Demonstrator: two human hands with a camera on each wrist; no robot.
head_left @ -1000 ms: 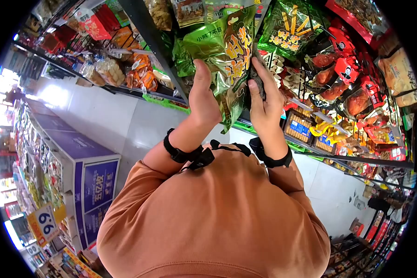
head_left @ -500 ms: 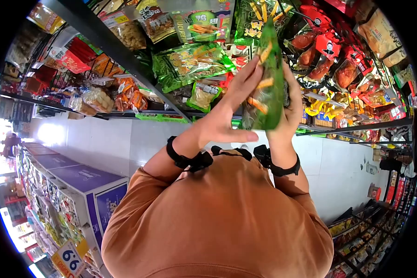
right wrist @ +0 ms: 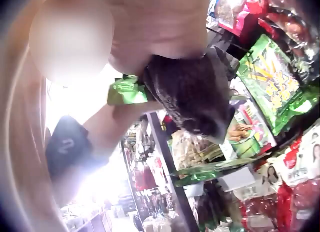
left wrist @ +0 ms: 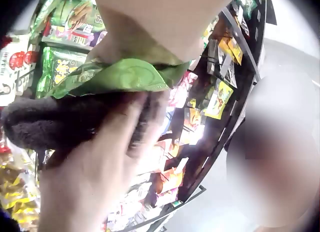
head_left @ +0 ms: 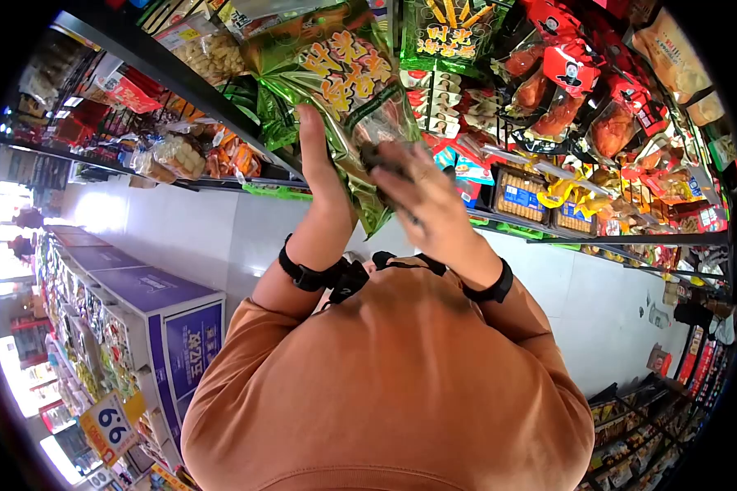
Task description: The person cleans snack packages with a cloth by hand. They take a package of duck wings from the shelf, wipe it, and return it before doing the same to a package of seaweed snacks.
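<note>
A shiny green snack bag (head_left: 348, 78) with orange lettering faces up in the head view, its lower end crumpled. My left hand (head_left: 323, 164) holds it from the left side, thumb raised along the near edge and the other fingers hidden behind the bag. My right hand (head_left: 438, 200), blurred, grips a dark fuzzy cloth (right wrist: 190, 96) against the right part of the bag. In the left wrist view the cloth (left wrist: 50, 122) sticks out from the right hand (left wrist: 95, 162), right under the green bag (left wrist: 125, 75).
A rack in front holds another green snack bag (head_left: 446, 37), red-labelled packs of meat (head_left: 569, 74) and boxed biscuits (head_left: 520, 196). A black shelf post (head_left: 168, 69) slants by on the left. Behind on the left stands a purple display counter (head_left: 151, 282) with a price sign (head_left: 109, 425).
The bag was front up, then edge-on in the right hand, and now lies front up again in the left hand, farther left. The right hand has moved left onto it with the cloth.
</note>
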